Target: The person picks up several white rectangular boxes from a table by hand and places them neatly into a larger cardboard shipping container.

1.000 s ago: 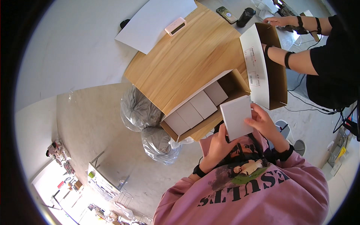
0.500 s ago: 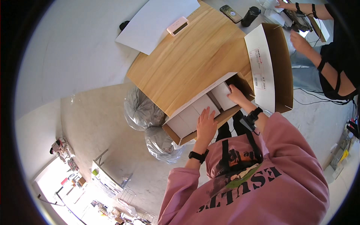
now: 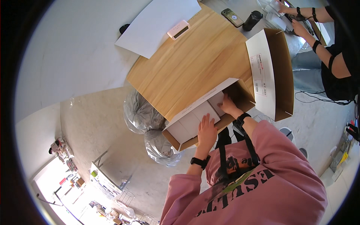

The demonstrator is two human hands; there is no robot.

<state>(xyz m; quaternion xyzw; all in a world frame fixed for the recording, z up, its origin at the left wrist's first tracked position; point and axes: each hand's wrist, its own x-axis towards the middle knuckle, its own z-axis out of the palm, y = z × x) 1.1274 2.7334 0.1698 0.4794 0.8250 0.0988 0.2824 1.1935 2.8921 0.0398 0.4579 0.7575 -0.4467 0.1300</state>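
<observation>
A long open cardboard carton (image 3: 245, 98), white outside and brown inside, sits at the near edge of the wooden table. Several white boxes (image 3: 190, 120) stand in a row in its left and middle part. My left hand (image 3: 207, 131) lies over the carton's near side, fingers stretched out flat on the tops of the boxes. Inside the carton, my right hand (image 3: 228, 106) grips the end white box (image 3: 214, 101) of the row, fingertips over its right edge. The brown inside of the carton shows to the right of that hand.
A second open carton (image 3: 258, 71) stands on its side at the right. On the wooden table (image 3: 187, 63) are a pink clock (image 3: 179, 30) and a white sheet. A phone (image 3: 232, 17) and black tumbler (image 3: 252, 20) lie beyond. Filled plastic bags (image 3: 142, 112) touch the left edge. A co-worker (image 3: 337, 63) works at right.
My right hand has slid the end white box leftward against the row, narrowing the gap. My left hand stays on the boxes. The co-worker's nearer hand has moved up to the things there.
</observation>
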